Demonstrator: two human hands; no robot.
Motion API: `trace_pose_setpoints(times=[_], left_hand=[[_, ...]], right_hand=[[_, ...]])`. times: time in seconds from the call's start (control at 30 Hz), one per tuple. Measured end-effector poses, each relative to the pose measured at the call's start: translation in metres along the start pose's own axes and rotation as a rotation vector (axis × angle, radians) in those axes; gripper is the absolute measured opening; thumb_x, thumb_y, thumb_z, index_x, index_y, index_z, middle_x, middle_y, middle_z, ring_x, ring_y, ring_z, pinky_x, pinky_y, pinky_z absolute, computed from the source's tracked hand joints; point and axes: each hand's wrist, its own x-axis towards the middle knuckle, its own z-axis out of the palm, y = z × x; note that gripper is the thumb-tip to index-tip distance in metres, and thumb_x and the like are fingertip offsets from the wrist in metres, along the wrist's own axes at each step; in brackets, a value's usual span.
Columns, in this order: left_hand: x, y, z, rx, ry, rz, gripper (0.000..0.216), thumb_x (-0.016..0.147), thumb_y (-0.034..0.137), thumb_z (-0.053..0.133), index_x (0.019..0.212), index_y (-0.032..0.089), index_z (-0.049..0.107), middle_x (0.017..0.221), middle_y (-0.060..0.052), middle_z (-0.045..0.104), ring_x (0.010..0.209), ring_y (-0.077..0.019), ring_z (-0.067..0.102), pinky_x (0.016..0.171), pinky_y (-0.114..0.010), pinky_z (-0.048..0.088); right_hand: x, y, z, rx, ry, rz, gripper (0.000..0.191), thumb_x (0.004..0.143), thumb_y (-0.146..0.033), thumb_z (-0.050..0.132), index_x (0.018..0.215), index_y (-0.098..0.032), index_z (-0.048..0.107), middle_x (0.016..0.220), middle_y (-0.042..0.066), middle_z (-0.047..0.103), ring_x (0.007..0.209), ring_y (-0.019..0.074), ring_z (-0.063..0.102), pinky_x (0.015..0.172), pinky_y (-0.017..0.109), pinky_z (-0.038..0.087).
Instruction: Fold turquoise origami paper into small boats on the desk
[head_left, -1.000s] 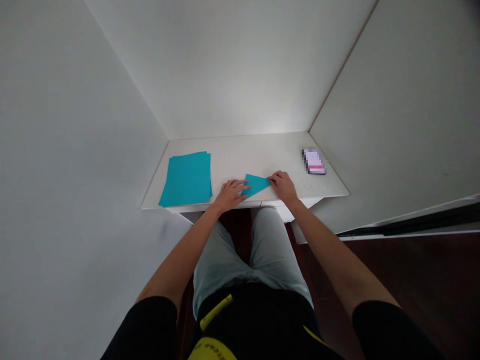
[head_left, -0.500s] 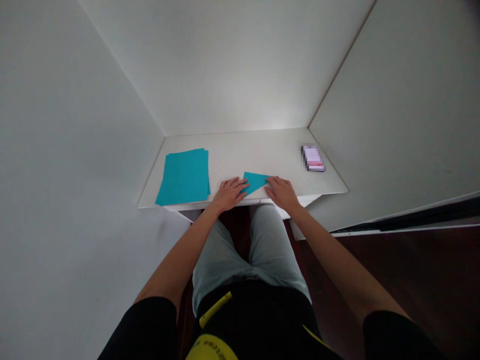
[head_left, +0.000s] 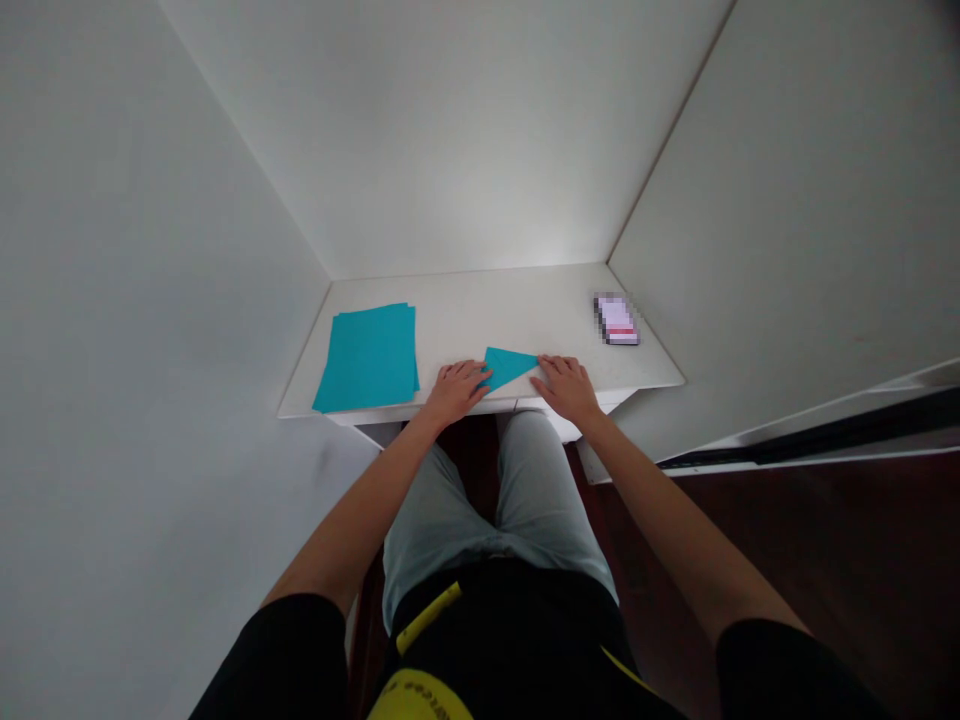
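Observation:
A folded piece of turquoise paper [head_left: 507, 366] lies near the front edge of the white desktop, wide at the left and narrowing to a point at the right. My left hand [head_left: 456, 391] rests on its wide end, fingers stretched out and slightly spread over the paper, the thumb by the lower edge. At the narrow tip, the fingertips of my right hand [head_left: 568, 388] touch the paper, its thumb held apart below. Both hands are open and lie low on the desktop. The fingers cover part of the wide end and the very tip.
To the left lies a stack of larger turquoise sheets [head_left: 367, 358], its edges uneven. A phone-like device [head_left: 617, 319], pixelated, lies at the right of the white desktop [head_left: 495, 305]. Pale walls [head_left: 465, 140] enclose the desktop at the back and both sides.
The view has shifted slightly. My right hand's fingertips have slid a little outward at the narrow tip, so more of the tip shows. The left hand stays at the wide end.

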Motion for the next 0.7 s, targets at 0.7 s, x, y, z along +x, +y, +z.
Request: trace_pose_setpoints(times=[0.7], left_hand=[[-0.011,0.001,-0.019,-0.127,0.024,-0.096,0.020,0.105,0.032,0.065,0.107,0.026,0.084,0.107,-0.006,0.078,0.098,-0.0207,0.072,0.087,-0.031,0.056]], right_hand=[[-0.012,0.000,0.004,0.313,0.075,0.083,0.041,0.101,-0.061,0.060,0.114,-0.024,0.070,0.122,0.014,0.072,0.115,0.0354,0.064,0.100,0.054,0.048]])
